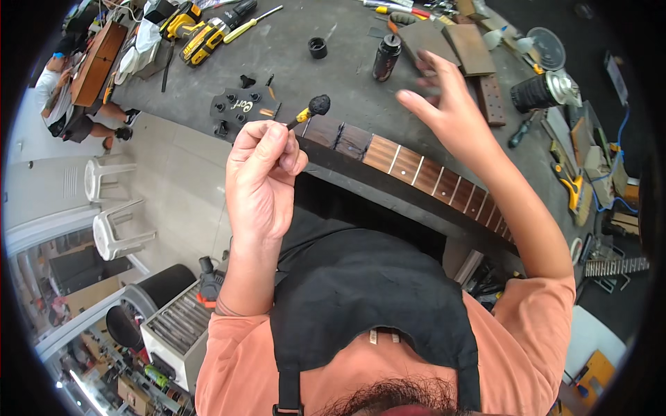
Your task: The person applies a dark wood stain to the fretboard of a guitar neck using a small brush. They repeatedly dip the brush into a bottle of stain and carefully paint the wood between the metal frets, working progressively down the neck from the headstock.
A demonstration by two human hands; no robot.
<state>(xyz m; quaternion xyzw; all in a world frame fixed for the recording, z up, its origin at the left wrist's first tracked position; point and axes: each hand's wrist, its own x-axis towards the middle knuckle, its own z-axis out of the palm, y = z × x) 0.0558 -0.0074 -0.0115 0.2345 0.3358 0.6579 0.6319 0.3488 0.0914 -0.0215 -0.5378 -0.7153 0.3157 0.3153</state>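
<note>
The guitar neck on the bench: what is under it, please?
Grey bench top shows beyond the guitar neck. Whatever lies directly beneath cannot be seen, because the neck itself covers it.

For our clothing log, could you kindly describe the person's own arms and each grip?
The left grip and right grip are bare hands, with no gloves or watch visible. Short salmon-orange sleeves leave both forearms uncovered.

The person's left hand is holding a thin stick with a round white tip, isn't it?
Not quite: the round tip is black, not white, as the head view shows. The person's left hand does hold the thin yellow-and-black stick.
</note>
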